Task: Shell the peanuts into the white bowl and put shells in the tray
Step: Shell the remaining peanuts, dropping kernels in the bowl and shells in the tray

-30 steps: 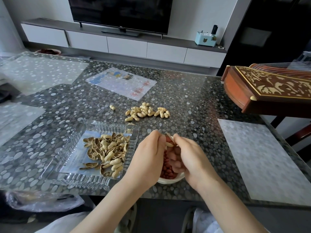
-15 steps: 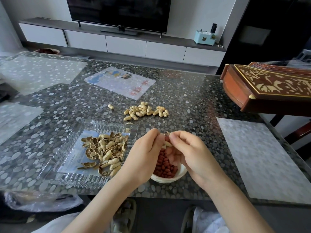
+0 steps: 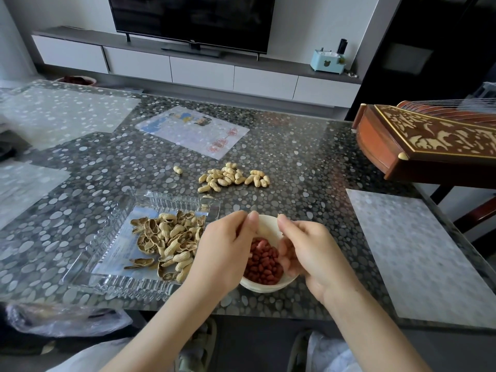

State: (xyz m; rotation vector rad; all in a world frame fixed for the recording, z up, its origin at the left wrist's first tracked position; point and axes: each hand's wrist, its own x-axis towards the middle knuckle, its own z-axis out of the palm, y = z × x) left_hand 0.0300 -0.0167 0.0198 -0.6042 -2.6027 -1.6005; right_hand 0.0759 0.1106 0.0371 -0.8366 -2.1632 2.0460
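A small white bowl (image 3: 268,287) with several red peanut kernels (image 3: 264,264) sits near the table's front edge. My left hand (image 3: 222,253) and right hand (image 3: 311,251) hover over it, a few centimetres apart. Each has its thumb and fingers pinched on what looks like a piece of peanut shell, mostly hidden by the fingers. To the left of the bowl, a clear glass tray (image 3: 120,284) holds a heap of empty shells (image 3: 169,237). Unshelled peanuts (image 3: 230,177) lie in a loose pile beyond the bowl, with a stray peanut (image 3: 177,169) to their left.
A carved wooden stringed instrument (image 3: 429,140) juts over the table's right side. A printed sheet (image 3: 193,130) lies under the glass top at the back. A pale mat (image 3: 418,253) is at the right. A plastic bag (image 3: 61,318) sits below the front edge.
My hands, which were pressed together on one peanut above the bowl, have pulled apart sideways. The bowl's far inner wall now shows between them.
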